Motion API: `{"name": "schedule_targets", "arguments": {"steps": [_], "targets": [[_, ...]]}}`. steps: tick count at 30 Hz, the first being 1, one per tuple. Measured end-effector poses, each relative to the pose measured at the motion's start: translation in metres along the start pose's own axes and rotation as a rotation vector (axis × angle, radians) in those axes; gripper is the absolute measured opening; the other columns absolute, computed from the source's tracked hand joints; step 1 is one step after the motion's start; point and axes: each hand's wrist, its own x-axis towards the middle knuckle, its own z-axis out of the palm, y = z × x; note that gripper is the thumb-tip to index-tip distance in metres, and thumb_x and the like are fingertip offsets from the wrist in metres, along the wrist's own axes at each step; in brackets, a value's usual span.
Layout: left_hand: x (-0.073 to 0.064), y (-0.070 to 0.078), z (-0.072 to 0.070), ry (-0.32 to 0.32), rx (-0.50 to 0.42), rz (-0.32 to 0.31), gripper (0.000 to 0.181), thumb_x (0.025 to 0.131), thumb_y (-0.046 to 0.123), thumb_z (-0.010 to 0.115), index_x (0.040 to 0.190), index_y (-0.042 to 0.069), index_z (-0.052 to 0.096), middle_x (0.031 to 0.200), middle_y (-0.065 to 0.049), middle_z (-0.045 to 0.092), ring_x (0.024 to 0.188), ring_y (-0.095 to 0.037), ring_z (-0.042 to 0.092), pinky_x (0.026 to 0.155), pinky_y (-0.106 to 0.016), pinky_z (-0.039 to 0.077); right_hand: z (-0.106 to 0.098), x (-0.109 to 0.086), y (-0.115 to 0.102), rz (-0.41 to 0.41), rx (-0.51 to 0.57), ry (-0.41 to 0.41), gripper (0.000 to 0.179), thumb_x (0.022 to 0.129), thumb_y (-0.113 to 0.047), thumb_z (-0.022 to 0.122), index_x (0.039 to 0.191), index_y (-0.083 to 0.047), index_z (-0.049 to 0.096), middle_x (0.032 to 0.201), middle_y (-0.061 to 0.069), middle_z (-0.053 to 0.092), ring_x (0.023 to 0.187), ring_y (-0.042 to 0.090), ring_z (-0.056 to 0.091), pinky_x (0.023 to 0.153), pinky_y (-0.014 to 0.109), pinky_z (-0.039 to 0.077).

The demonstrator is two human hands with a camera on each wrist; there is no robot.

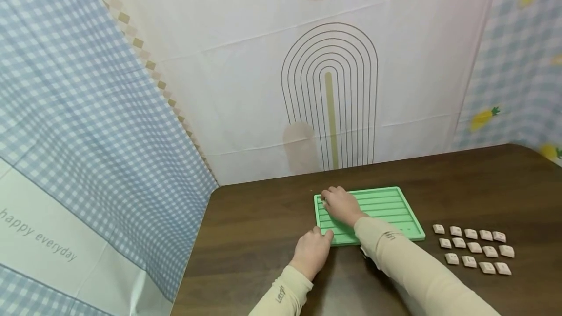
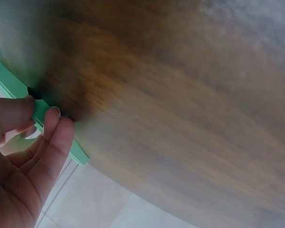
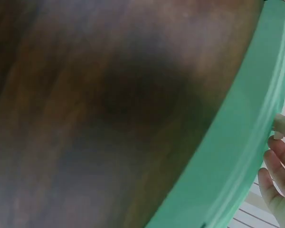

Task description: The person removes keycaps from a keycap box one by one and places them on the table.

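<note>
A shallow light-green tray point(image 1: 391, 207) with parallel ridges lies on the table. At its near left corner my left hand point(image 1: 311, 251) holds the rim, the thumb on one side and fingertips on the other; the left wrist view shows the same tray edge point(image 2: 4, 78) between them. My right hand point(image 1: 342, 206) reaches over the tray to its far left corner. Between its thumb and fingers it pinches a small white keycap point(image 3: 278, 135), mostly covered by the fingertips. The right forearm hides part of the tray's near side.
Several cream keycaps point(image 1: 474, 247) are laid out in three rows on the dark wooden table point(image 1: 254, 238), right of the tray. A white patterned cloth point(image 1: 246, 111) hangs behind the table, and a blue checked cloth point(image 1: 110, 101) hangs at the left.
</note>
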Motion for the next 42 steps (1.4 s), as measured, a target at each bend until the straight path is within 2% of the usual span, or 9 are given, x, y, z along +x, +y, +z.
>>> {"name": "schedule_targets", "arguments": {"steps": [5,10,13,17,23,28,32,37,42], "targets": [[0.004,-0.005,-0.001,0.008,0.01,-0.004,0.004,0.086,0.015,0.06,0.087,0.016,0.056,0.071,-0.005,0.056,0.055,-0.014,0.055,0.044,-0.023,0.047,-0.028,-0.002,0.005,-0.025,0.039,0.025,0.013,0.087,-0.016,0.061,0.098,-0.01,0.065,0.093,0.004,0.063,0.086,0.022,0.058,0.066,0.034,0.051],[0.005,-0.01,-0.001,-0.031,-0.013,-0.016,0.004,0.087,0.013,0.058,0.086,0.015,0.055,0.073,-0.006,0.056,0.058,-0.015,0.056,0.046,-0.024,0.048,-0.062,-0.022,0.025,-0.06,0.046,0.044,0.015,0.086,-0.019,0.064,0.099,-0.012,0.065,0.095,0.002,0.063,0.089,0.021,0.058,0.069,0.035,0.051],[0.007,-0.011,-0.001,-0.032,-0.016,-0.015,0.004,0.087,0.012,0.058,0.086,0.014,0.055,0.073,-0.006,0.056,0.059,-0.015,0.056,0.046,-0.024,0.048,-0.084,-0.045,0.044,-0.035,0.046,0.041,0.018,0.086,-0.021,0.064,0.102,-0.012,0.065,0.098,0.002,0.064,0.092,0.022,0.059,0.071,0.038,0.051],[0.01,-0.011,-0.002,-0.005,-0.023,0.003,0.004,0.086,0.011,0.059,0.085,0.014,0.056,0.071,-0.005,0.057,0.057,-0.015,0.056,0.045,-0.024,0.047,-0.113,-0.089,0.076,0.025,0.03,0.025,0.022,0.085,-0.02,0.064,0.105,-0.012,0.065,0.102,0.005,0.064,0.092,0.023,0.06,0.069,0.041,0.05],[0.009,-0.018,-0.004,-0.067,-0.043,-0.016,0.004,0.087,0.01,0.058,0.087,0.013,0.056,0.075,-0.007,0.058,0.061,-0.017,0.058,0.048,-0.025,0.049,-0.142,-0.153,0.117,0.149,0.013,-0.03,0.024,0.087,-0.022,0.063,0.107,-0.01,0.064,0.104,0.012,0.064,0.088,0.027,0.06,0.063,0.043,0.048],[0.004,-0.026,-0.004,-0.109,-0.057,-0.027,0.004,0.088,0.01,0.059,0.09,0.013,0.056,0.077,-0.008,0.058,0.062,-0.018,0.059,0.049,-0.026,0.05,-0.142,-0.194,0.14,0.265,-0.037,-0.092,0.027,0.085,-0.023,0.064,0.105,-0.005,0.064,0.099,0.016,0.065,0.081,0.029,0.061,0.057,0.04,0.046],[0.001,-0.03,-0.004,-0.113,-0.041,-0.035,0.006,0.087,0.011,0.06,0.092,0.014,0.057,0.076,-0.008,0.058,0.061,-0.017,0.059,0.048,-0.024,0.05,-0.132,-0.218,0.151,0.299,-0.052,-0.096,0.026,0.082,-0.019,0.067,0.101,-0.002,0.064,0.096,0.018,0.064,0.082,0.034,0.06,0.06,0.043,0.046],[-0.003,-0.031,-0.004,-0.114,-0.03,-0.03,0.006,0.087,0.011,0.06,0.091,0.013,0.056,0.076,-0.007,0.058,0.061,-0.016,0.059,0.047,-0.023,0.049,-0.119,-0.234,0.156,0.312,-0.073,-0.09,0.024,0.078,-0.016,0.069,0.098,-0.002,0.065,0.096,0.02,0.062,0.085,0.038,0.059,0.064,0.047,0.046],[-0.006,-0.032,-0.004,-0.128,-0.038,-0.033,0.006,0.087,0.01,0.059,0.09,0.013,0.055,0.076,-0.008,0.058,0.062,-0.016,0.058,0.047,-0.023,0.049,-0.111,-0.237,0.16,0.294,-0.104,-0.084,0.019,0.076,-0.011,0.07,0.092,-0.003,0.066,0.088,0.015,0.063,0.077,0.032,0.06,0.061,0.044,0.047]]}}
